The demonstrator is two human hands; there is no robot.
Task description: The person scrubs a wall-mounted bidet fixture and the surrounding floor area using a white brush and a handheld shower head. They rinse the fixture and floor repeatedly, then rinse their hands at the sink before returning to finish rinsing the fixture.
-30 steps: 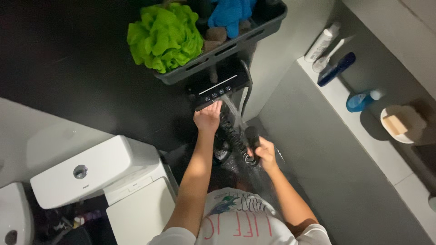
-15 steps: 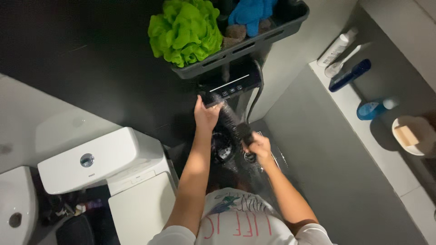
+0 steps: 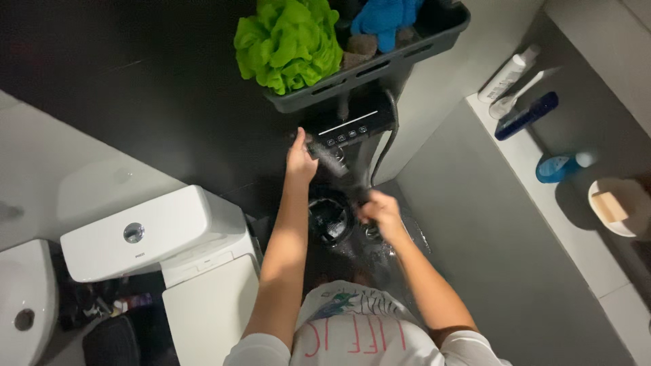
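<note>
My left hand [image 3: 300, 160] reaches up to the left end of a black shower control panel [image 3: 349, 126] with a row of small buttons, its fingers touching the panel's edge. My right hand [image 3: 380, 211] is lower and to the right, closed around a black hand shower handle whose top [image 3: 365, 192] shows above the fingers. A spray of water runs diagonally between the panel and that hand. Below the hands lies a dark round drain [image 3: 330, 218] on the wet floor.
A dark shelf basket [image 3: 380, 64] above the panel holds a green bath sponge [image 3: 288, 42] and a blue cloth [image 3: 383, 15]. A white toilet tank [image 3: 146, 232] stands at the left. A ledge at right carries bottles [image 3: 525, 115] and a soap dish [image 3: 617, 205].
My left hand has climbed from under the panel to its left end. My right hand has lifted slightly with the shower handle. The view has shifted, so everything sits further right.
</note>
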